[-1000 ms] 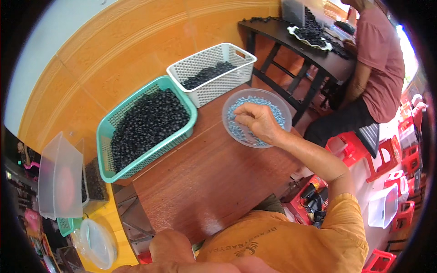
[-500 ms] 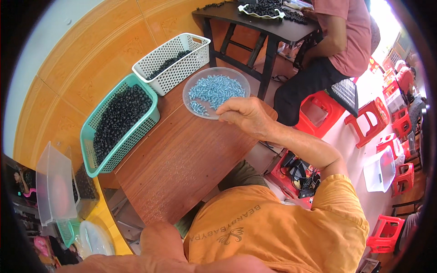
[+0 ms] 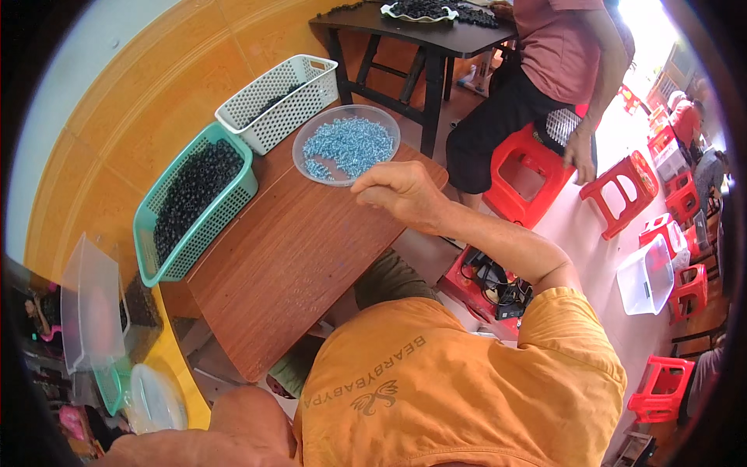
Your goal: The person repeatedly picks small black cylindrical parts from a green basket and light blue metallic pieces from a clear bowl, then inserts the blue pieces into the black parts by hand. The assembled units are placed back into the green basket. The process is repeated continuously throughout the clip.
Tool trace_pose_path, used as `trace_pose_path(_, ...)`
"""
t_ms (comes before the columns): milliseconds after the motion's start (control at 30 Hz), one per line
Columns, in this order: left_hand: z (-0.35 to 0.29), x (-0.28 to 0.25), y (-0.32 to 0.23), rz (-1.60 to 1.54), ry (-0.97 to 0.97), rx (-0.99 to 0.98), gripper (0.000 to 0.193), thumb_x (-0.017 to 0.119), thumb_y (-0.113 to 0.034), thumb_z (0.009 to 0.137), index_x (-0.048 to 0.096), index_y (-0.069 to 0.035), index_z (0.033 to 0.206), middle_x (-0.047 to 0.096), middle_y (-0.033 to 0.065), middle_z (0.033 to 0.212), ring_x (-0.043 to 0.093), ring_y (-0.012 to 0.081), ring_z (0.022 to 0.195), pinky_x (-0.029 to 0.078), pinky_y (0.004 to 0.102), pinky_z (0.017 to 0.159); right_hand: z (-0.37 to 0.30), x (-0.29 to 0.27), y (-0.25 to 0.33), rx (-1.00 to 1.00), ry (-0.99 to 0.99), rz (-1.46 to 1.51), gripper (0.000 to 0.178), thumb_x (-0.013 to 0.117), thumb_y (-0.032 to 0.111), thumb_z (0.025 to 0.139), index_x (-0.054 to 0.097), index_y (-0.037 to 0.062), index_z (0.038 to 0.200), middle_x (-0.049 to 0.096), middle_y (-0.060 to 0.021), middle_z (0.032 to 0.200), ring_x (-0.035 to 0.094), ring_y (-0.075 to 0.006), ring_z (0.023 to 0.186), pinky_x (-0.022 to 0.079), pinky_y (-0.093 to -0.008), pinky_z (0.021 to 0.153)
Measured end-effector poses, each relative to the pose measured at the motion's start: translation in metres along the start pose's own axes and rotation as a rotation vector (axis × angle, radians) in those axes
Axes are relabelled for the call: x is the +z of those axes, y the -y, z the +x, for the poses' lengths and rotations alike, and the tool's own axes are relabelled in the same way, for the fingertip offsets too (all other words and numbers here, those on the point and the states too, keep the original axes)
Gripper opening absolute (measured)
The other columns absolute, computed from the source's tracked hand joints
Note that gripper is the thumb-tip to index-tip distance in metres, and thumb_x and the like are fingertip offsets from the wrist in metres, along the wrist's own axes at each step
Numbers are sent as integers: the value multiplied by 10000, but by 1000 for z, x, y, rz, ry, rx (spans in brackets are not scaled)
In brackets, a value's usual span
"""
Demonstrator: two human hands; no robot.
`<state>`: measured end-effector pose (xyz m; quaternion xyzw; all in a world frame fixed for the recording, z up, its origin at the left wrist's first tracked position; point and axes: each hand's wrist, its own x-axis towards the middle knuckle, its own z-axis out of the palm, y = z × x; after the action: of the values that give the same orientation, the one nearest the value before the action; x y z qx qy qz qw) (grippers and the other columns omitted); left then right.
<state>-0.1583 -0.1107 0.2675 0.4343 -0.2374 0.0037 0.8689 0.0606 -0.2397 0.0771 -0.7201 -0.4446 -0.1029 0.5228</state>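
My right hand (image 3: 405, 193) hovers over the table beside the near right rim of a round clear bowl (image 3: 333, 184). Its thumb and fingers are pinched together; what they hold, if anything, is too small to make out. Light blue beads (image 3: 350, 146) lie heaped in the bowl, thinner toward its near left side. At the lower left, part of my left arm (image 3: 253, 420) shows close up, bent, while the left hand itself is out of view.
A green basket (image 3: 194, 245) of black ring-shaped pieces and a white basket (image 3: 284, 121) stand by the tiled wall. The brown wooden table (image 3: 272, 265) is before me. A person (image 3: 556, 47) sits at a dark table (image 3: 475, 39). Red stools (image 3: 521, 183) stand rightward.
My right hand stays pinched and is now a little farther from the bowl. The view has shifted slightly. The seated person's arm now hangs down beside the stool.
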Motion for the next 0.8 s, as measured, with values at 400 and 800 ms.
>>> trace_pose_path(400, -23, 28, 1, 2, -42, -53, 298, 597, -46, 776, 455, -65, 514, 476, 65, 520, 419, 142, 418, 385, 245, 398, -44, -14, 20, 254, -52, 145, 95, 595, 5, 827, 641, -23, 905, 641, -61, 779, 596, -89, 688, 478, -212, 605)
trace_pose_path(800, -49, 3, -14, 275, 207, 9, 159, 598, -14, 786, 568, -33, 631, 568, 75, 651, 534, 162, 567, 455, 283, 519, -69, -2, 17, 314, -59, 154, 108, 597, 12, 832, 636, -23, 926, 652, -51, 802, 597, -84, 712, 478, -212, 624)
